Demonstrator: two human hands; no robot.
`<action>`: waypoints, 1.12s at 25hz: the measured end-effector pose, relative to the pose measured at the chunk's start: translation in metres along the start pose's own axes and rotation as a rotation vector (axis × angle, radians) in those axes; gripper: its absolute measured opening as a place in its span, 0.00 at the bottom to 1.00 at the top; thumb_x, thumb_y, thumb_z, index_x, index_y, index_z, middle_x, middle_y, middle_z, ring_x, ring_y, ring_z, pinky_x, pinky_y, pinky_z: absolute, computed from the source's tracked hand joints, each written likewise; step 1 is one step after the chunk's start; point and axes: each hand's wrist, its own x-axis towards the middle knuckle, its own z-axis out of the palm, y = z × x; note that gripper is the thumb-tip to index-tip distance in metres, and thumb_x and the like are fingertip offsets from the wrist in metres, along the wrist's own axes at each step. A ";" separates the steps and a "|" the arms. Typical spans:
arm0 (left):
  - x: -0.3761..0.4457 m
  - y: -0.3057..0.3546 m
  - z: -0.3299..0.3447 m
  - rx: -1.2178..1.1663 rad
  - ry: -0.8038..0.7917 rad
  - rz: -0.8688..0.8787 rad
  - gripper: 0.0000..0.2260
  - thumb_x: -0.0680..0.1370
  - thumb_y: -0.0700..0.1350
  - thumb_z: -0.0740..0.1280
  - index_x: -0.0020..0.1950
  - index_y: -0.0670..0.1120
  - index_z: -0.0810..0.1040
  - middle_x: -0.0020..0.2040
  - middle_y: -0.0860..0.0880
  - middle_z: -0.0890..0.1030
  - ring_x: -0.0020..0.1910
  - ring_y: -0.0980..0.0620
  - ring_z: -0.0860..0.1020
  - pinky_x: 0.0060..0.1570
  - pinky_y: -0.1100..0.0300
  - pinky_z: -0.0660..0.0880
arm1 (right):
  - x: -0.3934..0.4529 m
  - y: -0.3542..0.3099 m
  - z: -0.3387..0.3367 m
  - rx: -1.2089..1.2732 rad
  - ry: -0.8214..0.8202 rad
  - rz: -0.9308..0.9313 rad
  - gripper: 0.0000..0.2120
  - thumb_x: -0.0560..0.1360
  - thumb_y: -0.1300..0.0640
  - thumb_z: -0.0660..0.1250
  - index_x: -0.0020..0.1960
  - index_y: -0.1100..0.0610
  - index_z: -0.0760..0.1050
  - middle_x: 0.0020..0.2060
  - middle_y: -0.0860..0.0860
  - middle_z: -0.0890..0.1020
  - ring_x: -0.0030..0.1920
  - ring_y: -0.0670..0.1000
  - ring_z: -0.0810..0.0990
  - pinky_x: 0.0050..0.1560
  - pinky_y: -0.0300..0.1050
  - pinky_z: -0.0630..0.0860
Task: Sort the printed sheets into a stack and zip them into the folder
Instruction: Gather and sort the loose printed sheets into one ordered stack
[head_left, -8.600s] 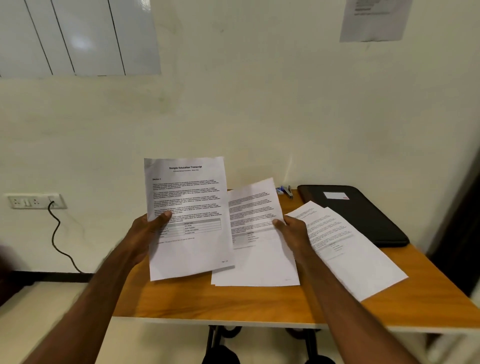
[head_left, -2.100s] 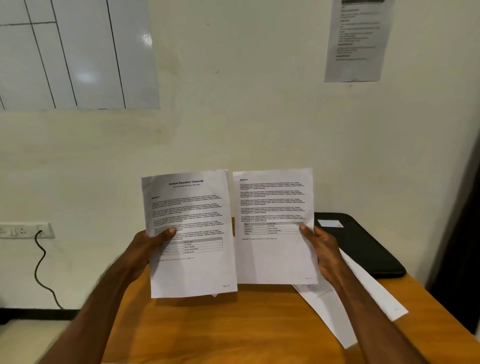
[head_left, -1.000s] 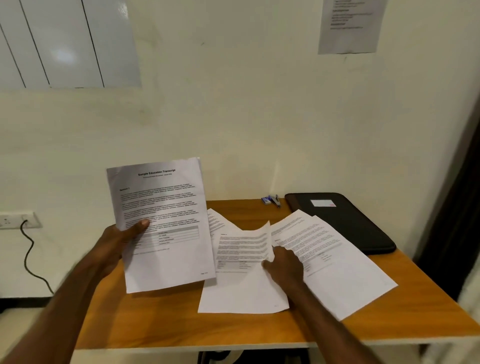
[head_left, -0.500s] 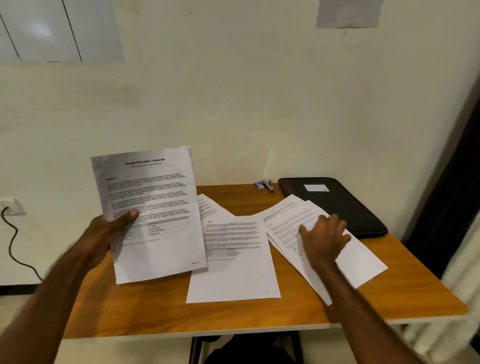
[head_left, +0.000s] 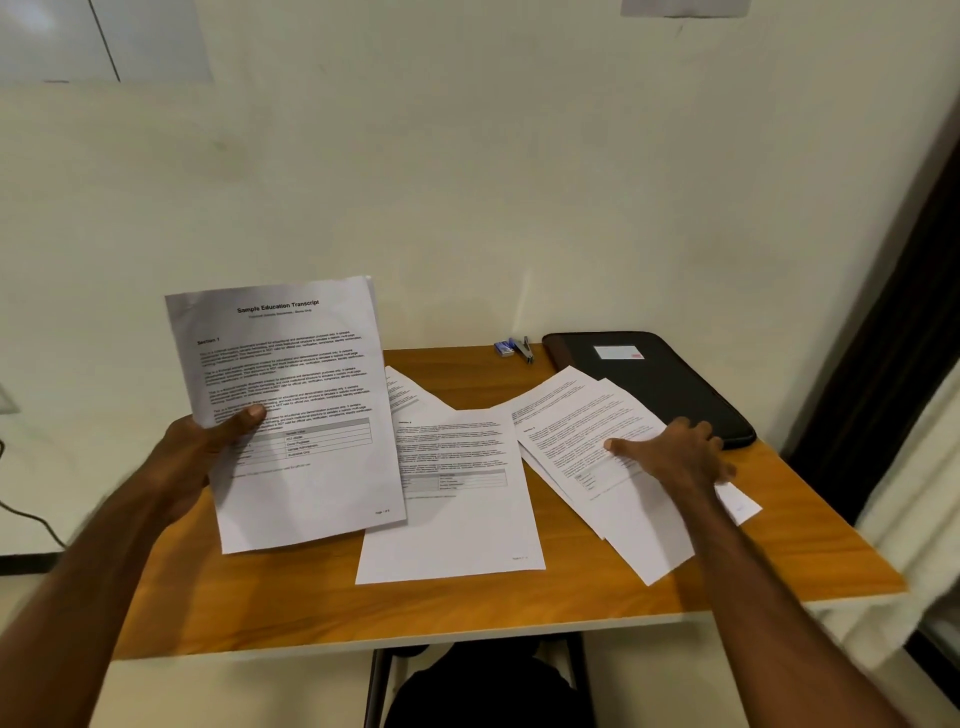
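Wooden table (head_left: 467, 613), loose sheets (head_left: 457, 519) fanned across its middle and right, black folder (head_left: 675, 395) far right, stapler (head_left: 524, 348) at far edge

L arm (head_left: 98, 561): bare, no sleeve | R arm (head_left: 779, 613): bare, no sleeve

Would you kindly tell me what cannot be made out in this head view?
- Body text of the held sheet: too small.
- Sheet behind it: mostly covered.
- How many sheets lie under the right hand: overlapped.
- Folder zip: not visible; near edge hidden by sheets.
- Left hand fingers: behind the paper.
- Small items by the wall: too small.
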 end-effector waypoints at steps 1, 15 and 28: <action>-0.001 0.000 0.001 0.006 -0.002 -0.002 0.21 0.75 0.49 0.75 0.67 0.45 0.81 0.60 0.42 0.86 0.59 0.37 0.84 0.62 0.39 0.79 | 0.006 0.003 0.000 0.012 -0.022 -0.007 0.49 0.65 0.29 0.76 0.73 0.59 0.67 0.72 0.61 0.70 0.72 0.64 0.68 0.70 0.68 0.66; -0.008 0.000 0.020 0.005 -0.019 -0.012 0.17 0.75 0.49 0.74 0.63 0.46 0.81 0.54 0.44 0.88 0.54 0.38 0.86 0.54 0.44 0.82 | 0.018 0.024 0.001 0.343 0.103 -0.090 0.19 0.74 0.53 0.78 0.58 0.62 0.77 0.55 0.61 0.83 0.51 0.62 0.83 0.49 0.54 0.79; -0.012 0.002 0.023 -0.049 -0.068 0.001 0.17 0.75 0.48 0.73 0.63 0.48 0.81 0.54 0.45 0.88 0.52 0.39 0.87 0.44 0.47 0.86 | 0.014 0.058 0.012 0.683 0.456 -0.123 0.14 0.80 0.53 0.70 0.48 0.65 0.82 0.41 0.61 0.85 0.37 0.57 0.81 0.39 0.47 0.77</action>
